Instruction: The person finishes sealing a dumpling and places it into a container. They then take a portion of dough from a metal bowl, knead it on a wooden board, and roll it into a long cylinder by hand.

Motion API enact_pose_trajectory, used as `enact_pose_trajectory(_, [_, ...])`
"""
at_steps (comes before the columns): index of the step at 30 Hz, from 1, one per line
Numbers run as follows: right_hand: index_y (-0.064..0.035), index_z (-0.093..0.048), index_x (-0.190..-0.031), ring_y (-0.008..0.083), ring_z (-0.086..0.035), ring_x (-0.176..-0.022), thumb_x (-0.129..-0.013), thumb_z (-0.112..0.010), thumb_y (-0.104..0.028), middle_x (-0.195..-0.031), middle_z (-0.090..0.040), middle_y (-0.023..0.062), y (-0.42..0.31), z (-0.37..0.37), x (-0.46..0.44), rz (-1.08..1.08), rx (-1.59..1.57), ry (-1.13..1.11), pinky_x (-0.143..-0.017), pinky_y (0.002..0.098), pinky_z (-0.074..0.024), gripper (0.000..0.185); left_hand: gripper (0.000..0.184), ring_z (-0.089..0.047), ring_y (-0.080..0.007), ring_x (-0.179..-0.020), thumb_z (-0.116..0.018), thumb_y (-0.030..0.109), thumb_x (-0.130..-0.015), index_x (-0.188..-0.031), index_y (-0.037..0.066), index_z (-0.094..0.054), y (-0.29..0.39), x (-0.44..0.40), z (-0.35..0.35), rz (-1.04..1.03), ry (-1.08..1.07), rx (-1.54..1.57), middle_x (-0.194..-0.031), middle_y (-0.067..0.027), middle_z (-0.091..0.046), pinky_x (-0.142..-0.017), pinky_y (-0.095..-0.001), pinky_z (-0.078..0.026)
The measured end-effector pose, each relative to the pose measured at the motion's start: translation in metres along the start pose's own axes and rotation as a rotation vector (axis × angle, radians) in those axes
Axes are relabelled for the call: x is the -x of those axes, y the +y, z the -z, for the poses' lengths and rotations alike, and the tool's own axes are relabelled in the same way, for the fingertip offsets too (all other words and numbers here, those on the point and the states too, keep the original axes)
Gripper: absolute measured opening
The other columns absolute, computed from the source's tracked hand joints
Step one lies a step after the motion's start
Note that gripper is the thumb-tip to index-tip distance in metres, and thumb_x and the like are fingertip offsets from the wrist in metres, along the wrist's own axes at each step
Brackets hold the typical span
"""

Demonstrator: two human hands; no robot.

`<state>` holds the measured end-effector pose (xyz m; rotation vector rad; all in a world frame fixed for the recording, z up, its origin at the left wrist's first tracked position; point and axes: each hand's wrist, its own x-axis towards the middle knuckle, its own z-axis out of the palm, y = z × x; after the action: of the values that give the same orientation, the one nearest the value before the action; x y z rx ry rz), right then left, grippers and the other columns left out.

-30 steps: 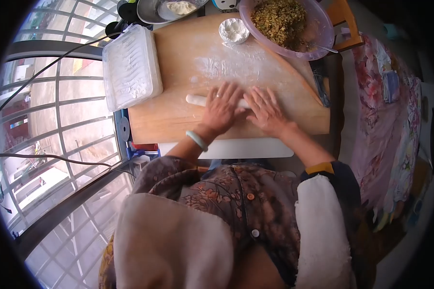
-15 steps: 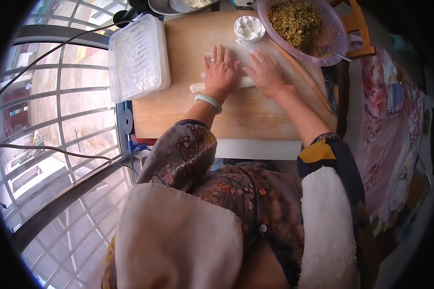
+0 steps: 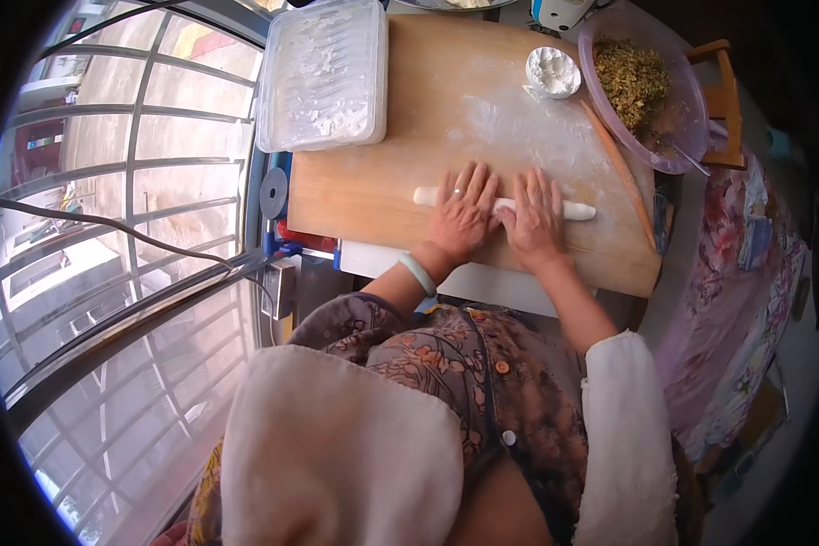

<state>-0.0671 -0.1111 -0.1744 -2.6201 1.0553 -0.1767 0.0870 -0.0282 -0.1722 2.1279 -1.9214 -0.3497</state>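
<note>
A smooth white dough roll [image 3: 578, 211] lies across the floured wooden board [image 3: 355, 205], near its front edge. My left hand [image 3: 462, 218], with a ring and a pale green bangle, rests flat over the roll's left part, fingers stretched forward. Flat on the roll's middle is my right hand [image 3: 532, 218], its fingers spread slightly. The two hands are side by side, thumbs close together. Both ends of the dough stick out beyond the hands. What lies under the palms is hidden.
A floury plastic container [image 3: 323, 77] sits at the back left. At the back right are a small bowl of flour [image 3: 553, 73], a pink bowl of chopped filling [image 3: 692, 109] with a spoon, and a thin rolling pin [image 3: 621, 173]. A barred window is on the left.
The view has shifted, so the board appears farther right. Both hands have come back toward the board's front edge and closer together. The dough roll looks longer, showing on both sides.
</note>
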Motion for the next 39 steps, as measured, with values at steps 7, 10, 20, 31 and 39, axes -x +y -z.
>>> enact_pose_trajectory(7, [-0.0055, -0.044, -0.144, 0.0377, -0.028, -0.145, -0.099, -0.048, -0.041, -0.152, -0.037, 0.0228, 0.032, -0.003, -0.103, -0.101, 0.015, 0.115, -0.118, 0.0542, -0.0193, 0.058, 0.074, -0.025, -0.0357, -0.148, -0.042, 0.055, -0.098, -0.149, 0.002, -0.037, -0.054, -0.098, 0.011, 0.108, 0.111, -0.095, -0.157, -0.0197, -0.032, -0.118, -0.0587, -0.016])
enact_pose_trajectory(10, [-0.0090, -0.047, -0.143, 0.0375, -0.030, -0.144, -0.097, -0.052, -0.044, -0.150, -0.040, 0.0223, 0.026, 0.002, -0.067, -0.018, 0.045, 0.087, -0.118, 0.0543, -0.0197, 0.058, 0.076, -0.025, -0.0366, -0.147, -0.042, 0.058, -0.097, -0.149, 0.002, -0.037, -0.040, -0.062, 0.010, 0.071, 0.078, -0.039, -0.157, -0.0194, -0.032, -0.118, -0.0584, -0.017])
enact_pose_trajectory(20, [-0.0087, -0.034, -0.152, 0.0371, -0.022, -0.148, -0.091, -0.061, -0.047, -0.155, -0.030, 0.0240, 0.001, 0.008, 0.057, -0.080, 0.001, -0.058, -0.119, 0.0559, -0.0123, 0.077, 0.079, -0.028, -0.0386, -0.145, -0.047, 0.062, -0.093, -0.150, 0.010, -0.038, -0.020, 0.043, 0.016, -0.005, -0.024, -0.047, -0.153, -0.0204, -0.036, -0.118, -0.0596, -0.013])
enact_pose_trajectory(31, [-0.0055, -0.041, -0.147, 0.0417, -0.025, -0.145, -0.093, -0.056, -0.050, -0.152, -0.035, 0.0261, 0.050, 0.019, -0.058, -0.204, 0.044, 0.040, -0.118, 0.0555, -0.0164, 0.071, 0.072, -0.024, -0.0347, -0.148, -0.037, 0.058, -0.099, -0.150, 0.006, -0.036, -0.069, -0.050, 0.021, -0.064, 0.000, -0.125, -0.157, -0.0178, -0.032, -0.120, -0.0522, -0.016])
enact_pose_trajectory(39, [-0.0033, -0.034, -0.150, 0.0431, -0.023, -0.146, -0.090, -0.063, -0.047, -0.155, -0.027, 0.0274, 0.020, 0.026, 0.107, -0.136, -0.034, -0.060, -0.119, 0.0553, -0.0138, 0.080, 0.078, -0.025, -0.0382, -0.147, -0.046, 0.062, -0.093, -0.152, 0.011, -0.036, -0.031, 0.074, 0.031, -0.095, -0.178, -0.075, -0.157, -0.0173, -0.032, -0.119, -0.0563, -0.011])
